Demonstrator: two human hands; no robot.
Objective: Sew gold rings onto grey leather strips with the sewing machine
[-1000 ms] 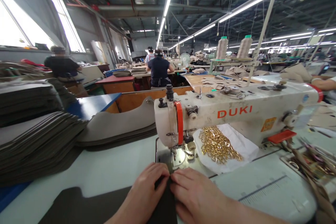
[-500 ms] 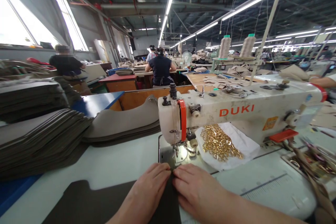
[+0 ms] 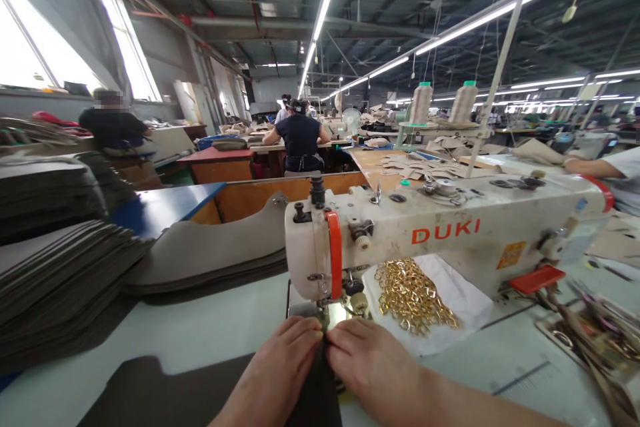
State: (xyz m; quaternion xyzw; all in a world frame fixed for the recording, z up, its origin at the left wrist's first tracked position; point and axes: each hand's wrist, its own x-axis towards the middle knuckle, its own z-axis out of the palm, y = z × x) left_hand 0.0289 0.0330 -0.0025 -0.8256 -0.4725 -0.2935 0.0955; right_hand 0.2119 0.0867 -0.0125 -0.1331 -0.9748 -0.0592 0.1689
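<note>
Both hands pinch the edge of a dark grey-brown fabric panel (image 3: 175, 390), side by side just in front of the needle area of a white sewing machine (image 3: 390, 223). My left hand (image 3: 280, 363) is closed, thumb and fingertips together on the left of the edge. Close on its right, my right hand (image 3: 373, 357) is closed in the same way. The fingers hide the pinched edge, and the presser foot is partly covered. The rest of the panel lies flat on the pale table towards me, partly under my left forearm.
Gold metal rings (image 3: 413, 297) lie heaped on white paper (image 3: 473, 303) behind my right hand. Stacked dark panels (image 3: 60, 293) and curved panels (image 3: 215, 247) stand at left. Straps and hardware fill a tray (image 3: 590, 333) at right. Several people work farther off.
Both hands, with the panel edge between them, are closer to the needle area and now cover more of the metal plate. The head view has shifted, so the machine sits lower and further left.
</note>
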